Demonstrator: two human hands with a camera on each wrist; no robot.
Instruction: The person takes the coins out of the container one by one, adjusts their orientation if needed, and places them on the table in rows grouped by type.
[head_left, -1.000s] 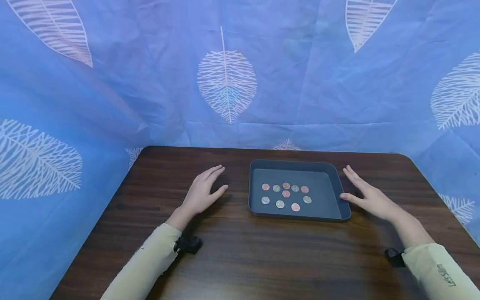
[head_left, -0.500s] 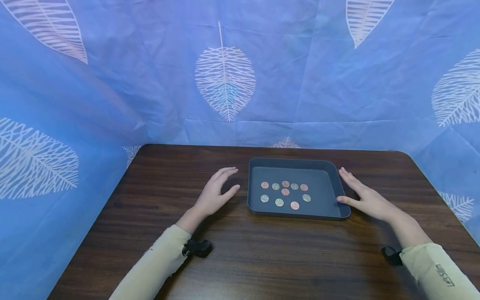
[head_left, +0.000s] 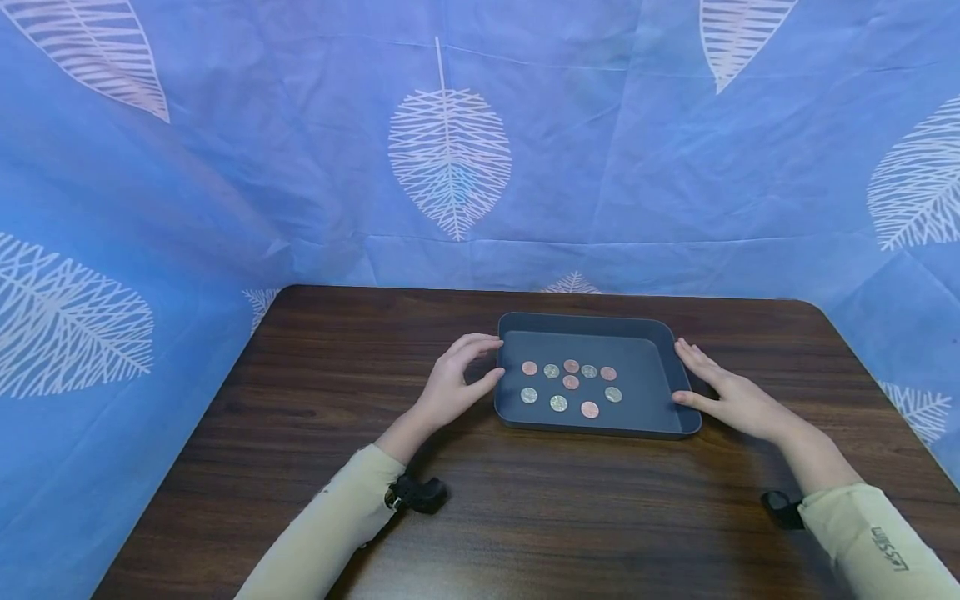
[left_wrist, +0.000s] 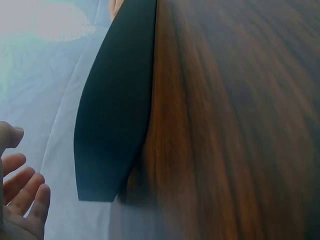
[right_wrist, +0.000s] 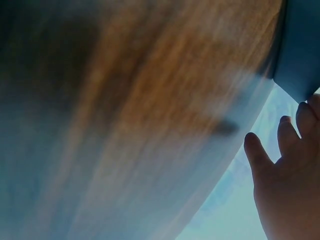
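Nearest are a person's forearms in pale, yellowish sleeves, the right one printed with dark lettering, with a black strap at the left wrist. Both rest over a dark brown, wood-grained tabletop. The left hand is relaxed, fingers gently bent and thumb apart, gripping nothing; its fingertips and thumb tip line up with the left rim of a dark grey rectangular tray, though whether they touch cannot be told. The right hand is spread, fingers mostly straight along the outside of the tray's right end, the thumb tip overlapping the rim.

The tray lies flat on the tabletop between the two hands, right of centre. In it are ten round coins, five coppery and five silvery, lying flat and separate: four toward the near side, one coppery coin in the middle, and five in a rough row beyond it.

Behind the tabletop's far edge hangs blue cloth, creased and printed with large white leaves.
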